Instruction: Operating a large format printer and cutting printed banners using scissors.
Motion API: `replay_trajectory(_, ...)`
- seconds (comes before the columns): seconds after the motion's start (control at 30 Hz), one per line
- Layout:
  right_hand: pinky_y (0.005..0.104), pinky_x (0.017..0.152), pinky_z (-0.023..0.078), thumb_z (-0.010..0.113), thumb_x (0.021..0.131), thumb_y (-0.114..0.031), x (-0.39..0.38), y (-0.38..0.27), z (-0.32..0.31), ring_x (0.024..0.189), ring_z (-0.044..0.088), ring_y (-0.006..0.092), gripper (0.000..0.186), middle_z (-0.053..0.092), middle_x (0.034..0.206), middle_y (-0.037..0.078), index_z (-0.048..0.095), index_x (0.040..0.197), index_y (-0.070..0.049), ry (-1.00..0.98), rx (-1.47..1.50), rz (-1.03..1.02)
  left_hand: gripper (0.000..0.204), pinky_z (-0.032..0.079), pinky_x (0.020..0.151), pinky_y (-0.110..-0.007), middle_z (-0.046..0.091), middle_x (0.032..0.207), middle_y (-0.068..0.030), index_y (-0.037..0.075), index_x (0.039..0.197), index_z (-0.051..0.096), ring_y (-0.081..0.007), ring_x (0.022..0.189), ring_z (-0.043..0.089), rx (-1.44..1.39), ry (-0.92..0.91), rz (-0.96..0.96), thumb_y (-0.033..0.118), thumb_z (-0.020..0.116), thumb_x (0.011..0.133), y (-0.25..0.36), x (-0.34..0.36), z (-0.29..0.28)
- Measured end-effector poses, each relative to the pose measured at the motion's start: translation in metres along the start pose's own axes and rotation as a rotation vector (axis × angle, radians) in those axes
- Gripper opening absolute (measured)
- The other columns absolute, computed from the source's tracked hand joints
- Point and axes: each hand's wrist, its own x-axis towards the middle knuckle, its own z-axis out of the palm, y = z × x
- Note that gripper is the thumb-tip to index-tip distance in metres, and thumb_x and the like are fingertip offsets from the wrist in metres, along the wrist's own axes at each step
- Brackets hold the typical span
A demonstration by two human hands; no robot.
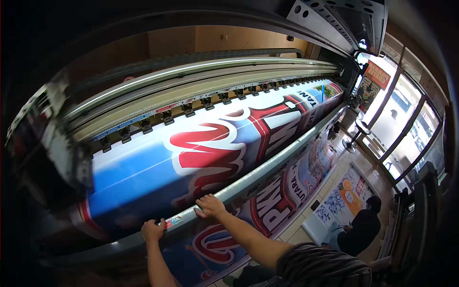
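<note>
A wide-format printer fills the middle, and a long grey metal rail [253,181] runs along its front. My left hand [153,230] is on the rail near its left part, fingers curled over the top edge. Further right, my right hand [211,206] grips the same rail, its fingertips bent over the far side. A small coloured sticker [176,221] lies on the rail between the hands. Behind the rail a printed banner [129,184] in blue, red and white slopes down from the row of black clamps [186,109]. Its lower part, a hanging banner sheet [287,195], shows in front.
To the right, a person in dark clothes [366,227] sits low beside a printed sheet [342,193] on the tiled floor [294,234]. A round-topped stool [362,126] stands by the glass doors [399,115]. The printer's long beam [215,71] spans the back.
</note>
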Motion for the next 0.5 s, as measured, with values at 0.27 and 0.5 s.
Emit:
replay_trajectory(0.27,0.0427,0.084,0.045,0.059,0.089,-0.042,-0.0045,0.0000,0.0012,0.088,0.061,0.0307,0.034,0.065,0.087,0.013,0.062,0.089,-0.008,-0.029,-0.002,0.036,0.056,0.052,0.089,-0.050,0.071,0.092,-0.0267,-0.002,0.091,0.076,-0.0419,0.092,0.068,0.043,-0.060,-0.025,0.052,0.065,0.082,0.0070,-0.0003,-0.0072)
replay_trajectory(0.5,0.0427,0.087,0.045,0.058,0.090,-0.044,-0.0048,0.0023,0.0030,0.090,0.062,0.0312,0.038,0.067,0.088,0.013,0.066,0.093,-0.007,-0.032,0.003,0.027,0.056,0.052,0.089,-0.050,0.071,0.094,-0.0276,-0.003,0.094,0.076,-0.0420,0.092,0.068,0.013,-0.087,-0.042,0.050,0.066,0.081,0.0062,-0.0004,-0.0064)
